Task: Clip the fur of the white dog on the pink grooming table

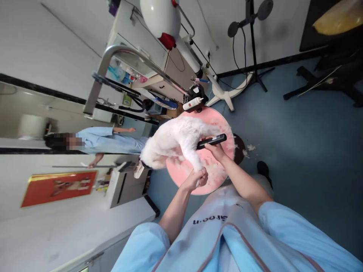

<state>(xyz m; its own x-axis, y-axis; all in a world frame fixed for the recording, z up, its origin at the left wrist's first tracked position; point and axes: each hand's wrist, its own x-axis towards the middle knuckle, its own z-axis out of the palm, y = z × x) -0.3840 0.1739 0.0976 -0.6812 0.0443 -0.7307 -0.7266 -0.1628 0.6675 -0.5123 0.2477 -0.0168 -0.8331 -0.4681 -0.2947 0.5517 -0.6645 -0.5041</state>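
A white dog (181,132) stands on a round pink grooming table (218,166) strewn with tufts of cut white fur. My left hand (195,177) is closed around the lower part of one of its raised legs. My right hand (216,151) grips a black hair clipper (212,141), its front end against the fur of the dog's hindquarters. The dog's head is at the left, beyond the table's edge, and something pale and boxy (138,170) covers its muzzle.
A bent metal grooming arm (136,53) rises over the table, with dark straps hanging from it. A white bottle (193,104) sits in a black holder at the rim. Another person (107,141) in blue stands at the left. Stand legs (227,94) and fur clumps (249,149) are on the floor.
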